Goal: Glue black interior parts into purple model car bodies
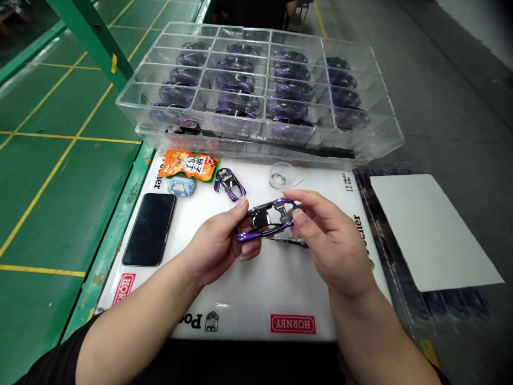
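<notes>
Between my two hands, above the white work surface (248,310), is a purple and black model car body shell (262,219) with open window gaps. My left hand (220,240) is closed around its left end, thumb on top. At the right end, my right hand (326,235) pinches the shell with thumb and fingertips. Just behind and below it lies a thin metal tool (290,241), partly hidden by my right hand. A second purple and black shell (230,184) rests on the surface beyond my left hand.
A clear compartment tray (264,115) of purple shells stands at the back. On the left are a phone (149,230), a blue patterned case (181,186) and an orange snack packet (190,164). A small clear cup (281,175) stands behind my hands. A white board (435,230) covers another tray at right.
</notes>
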### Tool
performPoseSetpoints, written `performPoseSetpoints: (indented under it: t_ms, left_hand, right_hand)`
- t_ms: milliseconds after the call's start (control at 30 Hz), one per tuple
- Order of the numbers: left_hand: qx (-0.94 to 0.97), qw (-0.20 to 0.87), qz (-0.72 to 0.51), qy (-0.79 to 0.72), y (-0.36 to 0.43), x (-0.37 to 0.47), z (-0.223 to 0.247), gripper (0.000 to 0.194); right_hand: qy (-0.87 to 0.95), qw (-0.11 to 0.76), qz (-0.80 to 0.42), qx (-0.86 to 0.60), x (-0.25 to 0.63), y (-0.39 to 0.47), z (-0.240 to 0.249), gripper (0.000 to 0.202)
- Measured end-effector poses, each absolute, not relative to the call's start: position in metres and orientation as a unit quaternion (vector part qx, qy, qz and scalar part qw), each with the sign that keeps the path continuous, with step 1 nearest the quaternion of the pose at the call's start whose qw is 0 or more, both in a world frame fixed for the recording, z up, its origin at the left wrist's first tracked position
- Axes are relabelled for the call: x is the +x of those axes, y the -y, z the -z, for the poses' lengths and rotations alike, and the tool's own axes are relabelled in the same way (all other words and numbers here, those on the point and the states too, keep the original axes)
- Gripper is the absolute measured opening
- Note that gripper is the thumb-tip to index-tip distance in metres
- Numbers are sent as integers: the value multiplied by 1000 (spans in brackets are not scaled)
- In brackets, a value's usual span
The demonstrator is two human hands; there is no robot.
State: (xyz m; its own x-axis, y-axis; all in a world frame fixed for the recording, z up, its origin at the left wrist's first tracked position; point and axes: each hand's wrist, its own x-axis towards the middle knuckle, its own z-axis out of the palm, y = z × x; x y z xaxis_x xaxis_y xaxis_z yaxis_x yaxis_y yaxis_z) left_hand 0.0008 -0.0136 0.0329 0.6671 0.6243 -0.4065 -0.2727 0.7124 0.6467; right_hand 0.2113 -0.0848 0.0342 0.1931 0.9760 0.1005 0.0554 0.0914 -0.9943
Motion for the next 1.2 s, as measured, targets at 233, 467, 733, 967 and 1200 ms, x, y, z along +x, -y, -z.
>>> performPoseSetpoints:
  t_ms: [233,467,733,967,1200]
  left_hand:
    - [265,895,-229,-276,15,1,-35,64]
    - [412,809,-282,-310,16,-7,-32,61]
    - [450,780,-331,-281,13,-12,-33,48]
    - [479,744,-350,-308,18,-10,-35,50]
    - [604,617,-390,-320,21,-14,-32,48]
  right_hand:
    - [503,581,-458,-447,209,90,-34,39]
    - [495,618,-393,-468,204,89,-35,35]
    - [519,582,-364,-510,207,91,-32,39]
    - [527,594,-342,-503,205,91,-29,42]
    - [539,608,-307,-496,202,92,-29,43]
